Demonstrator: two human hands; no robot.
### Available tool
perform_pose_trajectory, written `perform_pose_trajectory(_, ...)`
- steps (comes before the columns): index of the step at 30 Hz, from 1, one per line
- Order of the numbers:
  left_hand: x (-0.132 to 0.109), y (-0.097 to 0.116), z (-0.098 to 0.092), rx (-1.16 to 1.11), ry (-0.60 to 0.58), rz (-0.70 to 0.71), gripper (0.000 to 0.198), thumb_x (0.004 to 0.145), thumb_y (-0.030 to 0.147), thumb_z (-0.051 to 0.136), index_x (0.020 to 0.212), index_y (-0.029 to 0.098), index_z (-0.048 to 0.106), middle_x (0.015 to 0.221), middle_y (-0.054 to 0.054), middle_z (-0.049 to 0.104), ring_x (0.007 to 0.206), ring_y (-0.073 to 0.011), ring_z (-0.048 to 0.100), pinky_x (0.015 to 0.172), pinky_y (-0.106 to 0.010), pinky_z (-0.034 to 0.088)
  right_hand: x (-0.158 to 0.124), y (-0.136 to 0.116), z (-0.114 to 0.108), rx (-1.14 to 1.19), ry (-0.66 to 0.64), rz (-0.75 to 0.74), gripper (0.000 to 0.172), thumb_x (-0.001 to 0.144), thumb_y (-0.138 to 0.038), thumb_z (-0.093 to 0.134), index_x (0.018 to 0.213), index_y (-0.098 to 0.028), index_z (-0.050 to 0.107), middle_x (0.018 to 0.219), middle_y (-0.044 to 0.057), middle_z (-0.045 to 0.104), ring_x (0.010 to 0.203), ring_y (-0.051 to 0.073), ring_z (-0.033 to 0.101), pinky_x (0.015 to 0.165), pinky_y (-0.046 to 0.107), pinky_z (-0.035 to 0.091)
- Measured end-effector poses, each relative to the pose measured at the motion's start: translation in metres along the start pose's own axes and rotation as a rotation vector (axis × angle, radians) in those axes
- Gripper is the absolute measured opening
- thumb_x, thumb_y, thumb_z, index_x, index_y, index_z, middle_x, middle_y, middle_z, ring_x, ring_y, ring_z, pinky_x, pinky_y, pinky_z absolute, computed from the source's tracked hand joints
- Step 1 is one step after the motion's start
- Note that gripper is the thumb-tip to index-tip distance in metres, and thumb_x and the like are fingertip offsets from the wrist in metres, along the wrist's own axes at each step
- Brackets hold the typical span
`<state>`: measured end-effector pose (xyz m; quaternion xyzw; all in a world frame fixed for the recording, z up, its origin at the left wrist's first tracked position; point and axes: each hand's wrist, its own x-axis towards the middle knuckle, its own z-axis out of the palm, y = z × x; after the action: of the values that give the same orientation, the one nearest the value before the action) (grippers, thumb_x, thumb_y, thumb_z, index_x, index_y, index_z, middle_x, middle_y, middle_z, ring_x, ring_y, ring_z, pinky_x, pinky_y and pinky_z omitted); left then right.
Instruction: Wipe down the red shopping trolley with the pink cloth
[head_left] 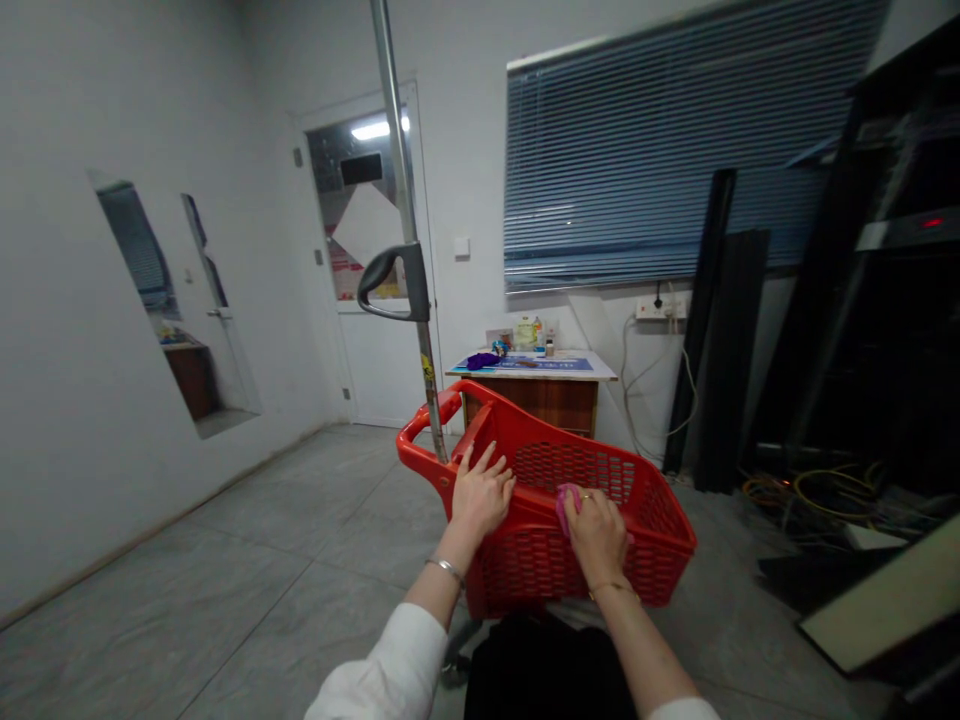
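Note:
A red plastic shopping basket point(645, 500) with a mesh wall and a metal pull handle point(405, 250) stands on the floor in front of me. My left hand point(480, 492) lies flat on the basket's near rim with its fingers spread. On the rim a little to the right, my right hand point(596, 528) presses a pink cloth point(564, 500), its fingers closed over the cloth. I cannot see the inside of the basket well.
A small wooden table point(559, 372) with bottles and a purple item stands behind the basket under a window with blue blinds point(637, 150). Dark boards point(720, 330) and a black rack point(885, 300) with loose cables fill the right side. A white door point(375, 330) is at the back.

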<state>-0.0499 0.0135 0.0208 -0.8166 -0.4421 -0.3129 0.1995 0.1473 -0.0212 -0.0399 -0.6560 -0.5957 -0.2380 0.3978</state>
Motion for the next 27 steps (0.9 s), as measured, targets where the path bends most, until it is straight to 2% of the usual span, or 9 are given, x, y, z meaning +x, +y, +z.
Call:
perform_pose_trajectory(3, 0.0, 0.001, -0.001, 0.001, -0.007, -0.001, 0.025, 0.096, 0.029, 0.048, 0.102, 0.029, 0.073, 0.122, 0.0, 0.069, 0.137, -0.0227, 0.041, 0.118, -0.054, 0.016, 0.007, -0.043, 0.005, 0.042, -0.011, -0.066, 0.032, 0.098, -0.034, 0.04, 0.104, -0.02, 0.068, 0.09, 0.005, 0.066, 0.082, 0.016, 0.054, 0.076, 0.028, 0.036)
perform_pose_trajectory(5, -0.001, -0.001, -0.003, 0.002, -0.017, -0.001, 0.026, 0.096, 0.029, 0.048, 0.102, 0.029, 0.073, 0.121, 0.0, 0.069, 0.137, -0.0229, 0.042, 0.118, -0.054, 0.017, 0.008, -0.059, 0.006, 0.076, -0.009, -0.088, 0.032, 0.098, -0.034, 0.04, 0.107, -0.021, 0.068, 0.092, 0.005, 0.066, 0.084, 0.016, 0.054, 0.076, 0.028, 0.036)
perform_pose_trajectory(7, -0.001, -0.003, -0.004, 0.001, -0.029, -0.004, 0.026, 0.096, 0.029, 0.048, 0.102, 0.029, 0.073, 0.121, 0.0, 0.069, 0.137, -0.023, 0.042, 0.118, -0.054, 0.018, 0.005, -0.055, 0.006, 0.102, -0.006, -0.101, 0.032, 0.098, -0.035, 0.041, 0.108, -0.022, 0.067, 0.094, 0.005, 0.067, 0.084, 0.016, 0.054, 0.077, 0.027, 0.036)
perform_pose_trajectory(13, -0.001, -0.003, -0.004, -0.016, -0.024, -0.012, 0.028, 0.097, 0.031, 0.046, 0.102, 0.03, 0.073, 0.122, 0.0, 0.069, 0.137, -0.0224, 0.042, 0.118, -0.054, 0.017, -0.008, 0.017, 0.001, 0.077, 0.048, -0.087, 0.035, 0.097, -0.04, 0.043, 0.112, -0.019, 0.067, 0.097, 0.006, 0.067, 0.086, 0.017, 0.055, 0.082, 0.029, 0.039)
perform_pose_trajectory(15, -0.001, -0.001, -0.002, -0.023, -0.012, -0.009, 0.028, 0.097, 0.031, 0.046, 0.101, 0.03, 0.074, 0.121, 0.001, 0.069, 0.137, -0.0226, 0.042, 0.118, -0.054, 0.017, -0.008, 0.026, 0.001, 0.073, 0.083, -0.058, 0.036, 0.097, -0.039, 0.043, 0.111, -0.018, 0.067, 0.097, 0.007, 0.067, 0.088, 0.017, 0.056, 0.084, 0.03, 0.041)
perform_pose_trajectory(17, 0.0, 0.001, -0.001, -0.026, -0.002, -0.006, 0.028, 0.097, 0.03, 0.046, 0.1, 0.03, 0.074, 0.12, 0.001, 0.07, 0.137, -0.0228, 0.042, 0.119, -0.054, 0.016, -0.006, 0.018, 0.004, 0.08, 0.123, -0.046, 0.035, 0.097, -0.037, 0.043, 0.11, -0.017, 0.067, 0.097, 0.008, 0.068, 0.089, 0.017, 0.056, 0.087, 0.031, 0.042)
perform_pose_trajectory(23, 0.0, -0.001, -0.002, -0.002, -0.003, -0.01, 0.029, 0.096, 0.029, 0.046, 0.099, 0.029, 0.074, 0.119, 0.0, 0.07, 0.136, -0.0223, 0.044, 0.119, -0.053, 0.016, 0.003, -0.044, 0.015, 0.146, 0.109, -0.179, 0.032, 0.097, -0.032, 0.043, 0.115, -0.015, 0.064, 0.106, 0.009, 0.068, 0.097, 0.017, 0.058, 0.091, 0.031, 0.042)
perform_pose_trajectory(25, -0.001, -0.003, -0.003, 0.003, -0.013, -0.01, 0.028, 0.096, 0.029, 0.046, 0.1, 0.03, 0.074, 0.119, 0.0, 0.07, 0.135, -0.0224, 0.044, 0.119, -0.053, 0.017, 0.001, -0.042, 0.014, 0.164, 0.1, -0.198, 0.033, 0.097, -0.032, 0.043, 0.118, -0.016, 0.063, 0.11, 0.009, 0.068, 0.099, 0.017, 0.058, 0.092, 0.03, 0.042)
perform_pose_trajectory(27, -0.001, -0.005, -0.004, 0.001, -0.021, -0.014, 0.028, 0.096, 0.029, 0.047, 0.1, 0.03, 0.074, 0.12, 0.001, 0.07, 0.136, -0.0226, 0.044, 0.119, -0.053, 0.017, -0.003, -0.023, 0.011, 0.171, 0.088, -0.214, 0.035, 0.097, -0.034, 0.044, 0.121, -0.017, 0.062, 0.112, 0.008, 0.068, 0.1, 0.016, 0.058, 0.093, 0.029, 0.042)
